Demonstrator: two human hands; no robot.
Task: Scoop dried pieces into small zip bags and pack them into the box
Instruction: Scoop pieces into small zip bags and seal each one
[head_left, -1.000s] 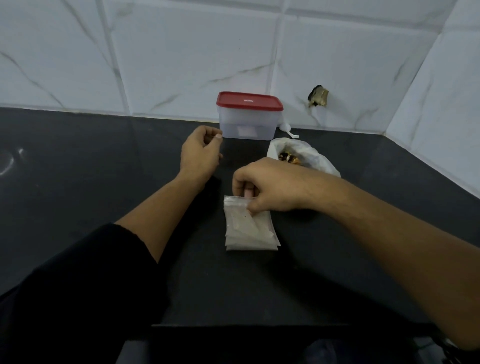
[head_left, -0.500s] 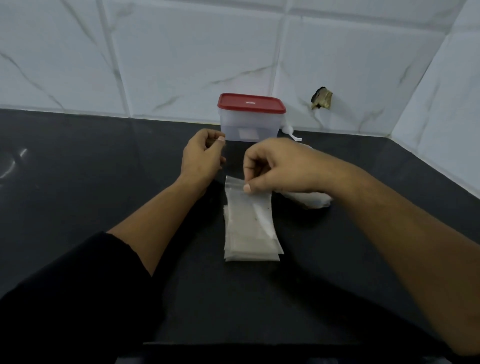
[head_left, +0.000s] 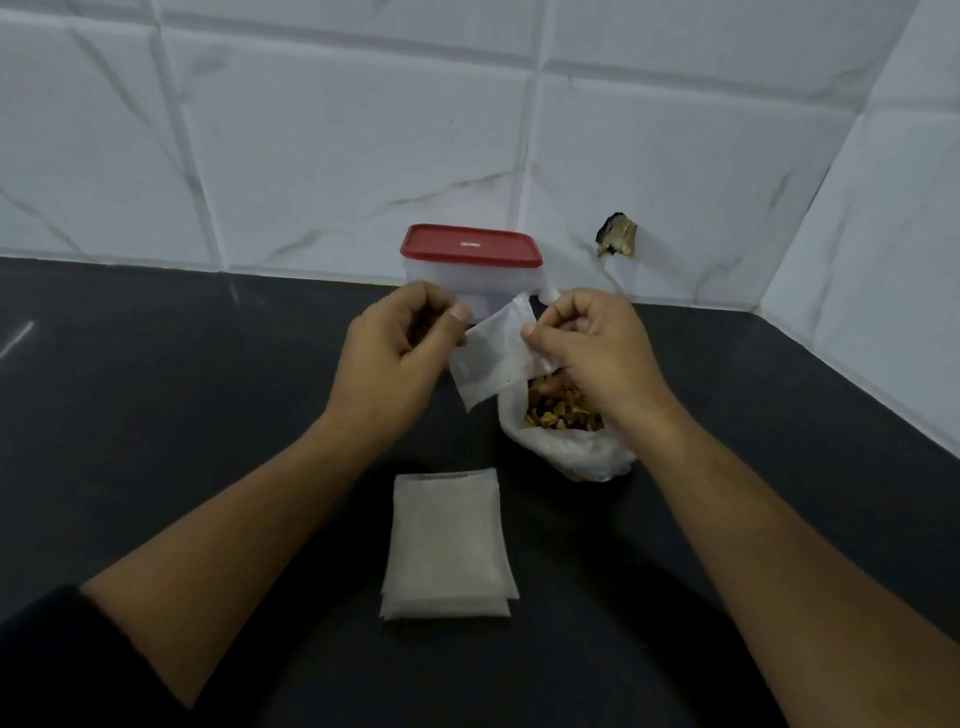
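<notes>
Plastic this thin should be limp, near weightless and slippery. The small translucent zip bag (head_left: 493, 353) hangs above the black tabletop (head_left: 208, 415), before the red-lidded clear box (head_left: 470, 247). The left hand (head_left: 395, 358) and right hand (head_left: 587, 353) each pinch its upper edge. The best hold is probably the stiffer zip lips.

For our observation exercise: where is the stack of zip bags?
Head view: the stack of zip bags lies flat on the dark counter, centre foreground, nearer than and slightly left of the bag of dried pieces.
</notes>
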